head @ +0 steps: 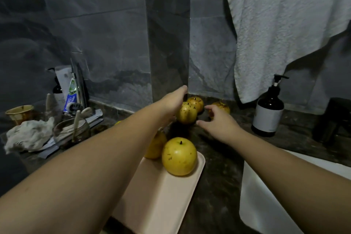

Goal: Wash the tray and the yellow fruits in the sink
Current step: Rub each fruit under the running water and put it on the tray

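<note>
We are reaching both hands to frame centre: left hand [173,100] and right hand [218,122], fingers loosely spread, empty, flanking a speckled yellow fruit [186,113], likely for gathering onto the pink tray [161,195].

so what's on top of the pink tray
Two yellow fruits sit at the far end of the pink tray: one in full view, one partly hidden by the left forearm, which also covers the tray's left edge.
</note>
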